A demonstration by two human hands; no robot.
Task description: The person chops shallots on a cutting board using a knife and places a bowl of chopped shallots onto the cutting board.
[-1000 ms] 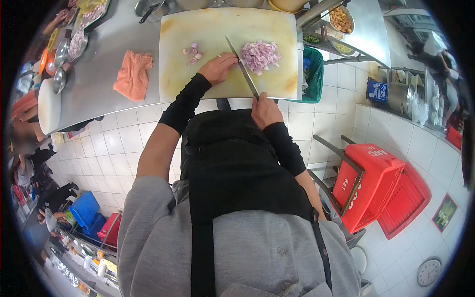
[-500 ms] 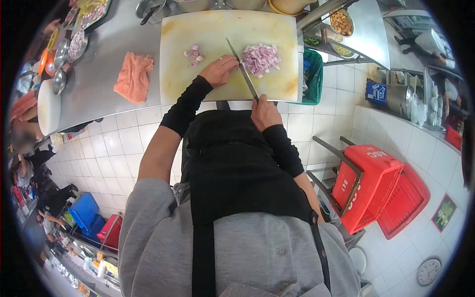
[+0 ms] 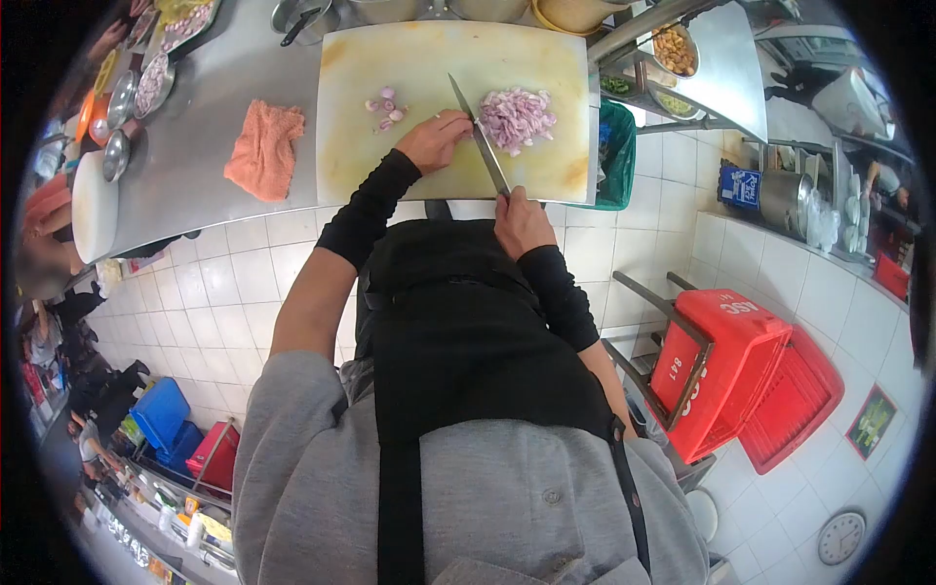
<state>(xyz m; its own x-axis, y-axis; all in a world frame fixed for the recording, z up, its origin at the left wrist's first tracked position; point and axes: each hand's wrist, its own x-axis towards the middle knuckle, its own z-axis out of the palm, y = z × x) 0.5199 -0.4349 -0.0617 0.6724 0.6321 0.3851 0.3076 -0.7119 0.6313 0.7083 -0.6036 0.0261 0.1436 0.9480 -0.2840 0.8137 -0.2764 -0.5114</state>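
My right hand (image 3: 525,222) is closed on the handle of a long knife (image 3: 490,159) at the front edge of the white cutting board (image 3: 380,166). The blade slants up and left across the board. Beside the blade, on its left, my left hand (image 3: 436,139) has its fingers bent and pressed together on a small piece, mostly hidden, that looks like shallot. A heap of chopped shallot (image 3: 517,119) lies right of the blade. Several peeled shallots (image 3: 388,107) sit apart, left of my left hand.
An orange cloth (image 3: 265,151) lies on the steel counter (image 3: 210,117) left of the board. Metal bowls (image 3: 116,154) stand farther left. A green-lined bin (image 3: 614,151) is right of the board, and red crates (image 3: 721,370) stand lower right. Other people are at the far left.
Both hands and the knife stay almost in place; the blade remains beside my left fingertips. The whole view has shifted slightly.
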